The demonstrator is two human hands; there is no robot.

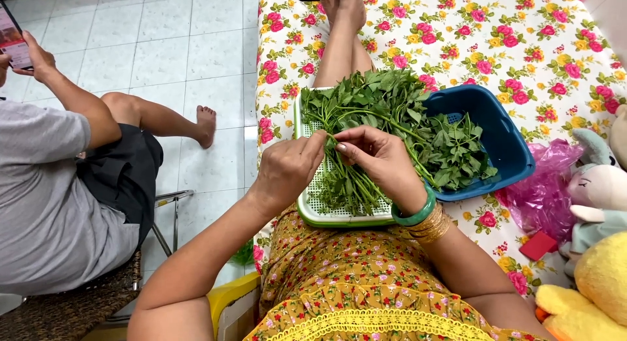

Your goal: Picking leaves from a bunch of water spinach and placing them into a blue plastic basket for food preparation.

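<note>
Home: floral bedsheet (522, 47), plush toys (597, 191)

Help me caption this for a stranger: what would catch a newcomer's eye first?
The heap of leafy green stems at centre, piled over a white and green perforated tray and a blue basket. The left hand and right hand pinch one stem above the tray. The bright floral cloth fills the background.

One head-worn camera is looking steeply down from close above the person's lap, facing forward along the floral sheet (522, 47), tiled floor (163, 47) lying left.
</note>
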